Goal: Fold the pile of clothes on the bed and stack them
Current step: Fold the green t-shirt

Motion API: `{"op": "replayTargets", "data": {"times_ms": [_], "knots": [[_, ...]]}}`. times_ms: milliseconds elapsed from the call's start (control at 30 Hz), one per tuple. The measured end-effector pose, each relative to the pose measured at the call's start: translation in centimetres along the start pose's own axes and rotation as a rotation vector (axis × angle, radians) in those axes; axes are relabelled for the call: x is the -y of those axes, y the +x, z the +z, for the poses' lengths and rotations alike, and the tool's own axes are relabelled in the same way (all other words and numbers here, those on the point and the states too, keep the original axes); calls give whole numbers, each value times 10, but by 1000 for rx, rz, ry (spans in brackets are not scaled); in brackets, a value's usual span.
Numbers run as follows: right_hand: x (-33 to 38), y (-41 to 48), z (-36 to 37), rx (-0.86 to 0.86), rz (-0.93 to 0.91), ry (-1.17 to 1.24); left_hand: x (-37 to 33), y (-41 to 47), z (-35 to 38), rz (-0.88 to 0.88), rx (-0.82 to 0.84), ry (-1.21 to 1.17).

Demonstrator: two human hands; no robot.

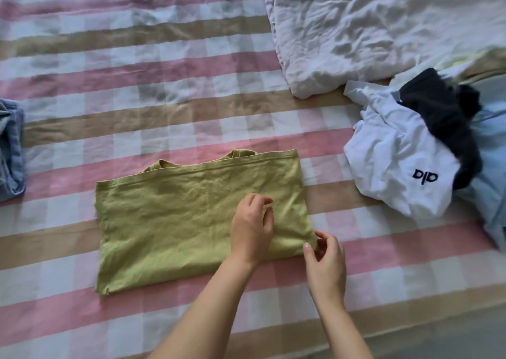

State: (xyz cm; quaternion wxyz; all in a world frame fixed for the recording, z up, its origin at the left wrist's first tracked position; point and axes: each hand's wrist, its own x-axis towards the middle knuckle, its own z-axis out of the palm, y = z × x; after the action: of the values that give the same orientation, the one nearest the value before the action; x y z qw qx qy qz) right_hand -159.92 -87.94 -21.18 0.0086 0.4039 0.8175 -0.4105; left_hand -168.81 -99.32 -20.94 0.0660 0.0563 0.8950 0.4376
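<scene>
**A:** The green shirt (191, 221) is laid flat in the middle of the checked bedspread (137, 90), toward the near side, folded into a broad rectangle.

**B:** Which way does it run?

**A:** Its long axis goes left to right with a slight tilt, the right end lying farther away. The collar peeks out at the far edge, pointing away from the person, and a stitched hem line runs just below it.

**B:** And the hands?

**A:** The left hand (252, 230) is on the right half of the shirt with its fingers curled over the cloth. I can't tell whether it has any fabric pinched. The right hand (325, 260) is at the near right corner, thumb and forefinger nipping the shirt's edge.

**B:** What's around it?

**A:** Off to the right is the pile (427, 150). A crumpled white top (394, 161) with a dark logo is nearest the shirt, a black garment (443, 117) is draped over it, and pale blue cloth (490, 172) lies beyond. It sits apart from the shirt, with bedspread showing between them.

**B:** Anything else?

**A:** A rumpled white quilt (383, 30) fills the far right. A blue denim piece (11, 145) sits at the left edge, well apart from the shirt and cut off by the frame.
</scene>
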Motion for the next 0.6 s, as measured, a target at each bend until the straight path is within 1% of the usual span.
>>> {"op": "replayTargets", "data": {"times_ms": [133,200,300,367,433,500,567,600], "knots": [[-3,11,3,27,24,34,-8,34,37,-66,-4,160],[0,14,3,75,56,60,-12,47,48,-94,-1,254],[4,13,2,115,86,120,-20,62,62,-136,53,412],[6,9,3,109,101,152,-23,68,67,-147,68,462],[10,4,3,82,116,178,-23,73,66,-134,72,451],[17,-2,4,45,128,216,-20,78,59,-111,79,364],[27,-11,5,11,121,277,-18,81,44,-120,66,145],[34,-18,6,-9,97,312,-18,81,34,-154,53,10]]}}
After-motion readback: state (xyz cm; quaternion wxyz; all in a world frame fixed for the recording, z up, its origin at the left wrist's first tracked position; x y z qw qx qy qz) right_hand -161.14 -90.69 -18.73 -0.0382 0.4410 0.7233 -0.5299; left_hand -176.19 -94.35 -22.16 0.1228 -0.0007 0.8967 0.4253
